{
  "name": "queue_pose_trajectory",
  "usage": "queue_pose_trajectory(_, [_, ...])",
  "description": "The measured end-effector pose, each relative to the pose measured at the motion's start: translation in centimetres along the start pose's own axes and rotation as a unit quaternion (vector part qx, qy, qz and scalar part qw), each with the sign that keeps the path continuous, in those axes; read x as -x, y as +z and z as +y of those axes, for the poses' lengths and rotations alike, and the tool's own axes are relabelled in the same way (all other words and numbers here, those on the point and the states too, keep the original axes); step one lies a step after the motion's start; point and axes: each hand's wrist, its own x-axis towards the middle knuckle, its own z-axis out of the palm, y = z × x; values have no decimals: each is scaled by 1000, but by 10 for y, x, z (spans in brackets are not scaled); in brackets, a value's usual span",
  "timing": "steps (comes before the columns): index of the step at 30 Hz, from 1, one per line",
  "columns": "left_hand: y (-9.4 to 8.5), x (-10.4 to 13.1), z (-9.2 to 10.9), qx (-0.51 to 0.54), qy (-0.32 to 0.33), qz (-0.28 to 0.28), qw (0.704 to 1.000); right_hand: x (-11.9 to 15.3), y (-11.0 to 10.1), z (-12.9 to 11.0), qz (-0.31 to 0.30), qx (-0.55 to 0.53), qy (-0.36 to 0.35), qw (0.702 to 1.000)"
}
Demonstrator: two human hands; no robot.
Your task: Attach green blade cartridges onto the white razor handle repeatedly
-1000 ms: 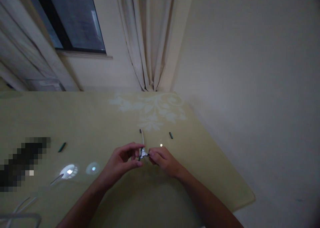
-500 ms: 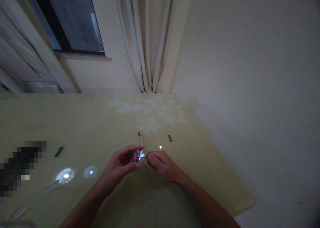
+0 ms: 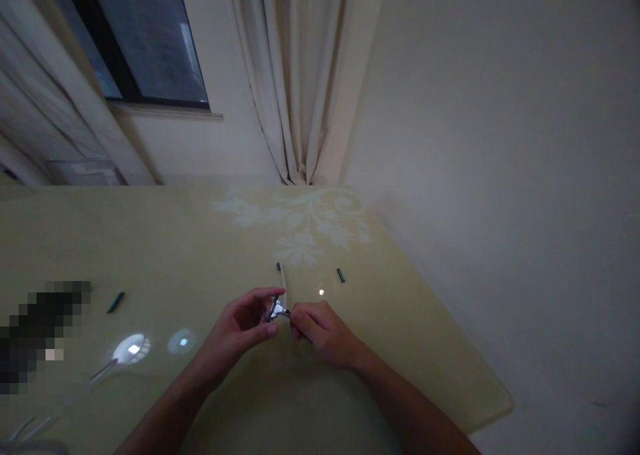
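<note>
A small silver razor [image 3: 278, 310] with a dark edge on its head is between my hands, above the table. My right hand [image 3: 320, 328] is closed on its handle. My left hand [image 3: 245, 322] curves around the head, thumb below and fingers above, close to its two ends; whether the fingertips press on it is hard to tell. Just behind lies a toothbrush [image 3: 283, 278] with a white handle and dark head, its lower end hidden near the hands. A small dark green piece [image 3: 341, 275] lies to the right, and another dark green piece [image 3: 116, 302] to the left.
The pale yellow table [image 3: 425, 348] has a rounded corner at the right. A blurred dark object [image 3: 35, 342] lies at the left, with white cables [image 3: 35, 428] near the lower left edge. Curtains [image 3: 300, 75] and a window stand behind.
The razor and my right hand have shifted slightly to the left, with the razor's head now deeper between my left thumb and fingers.
</note>
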Motion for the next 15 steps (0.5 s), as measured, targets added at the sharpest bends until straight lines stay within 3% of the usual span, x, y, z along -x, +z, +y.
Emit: queue_pose_trajectory(15, [-1,-3,-3,-2,5,7,1000,1,2,2,9,7,8,1000])
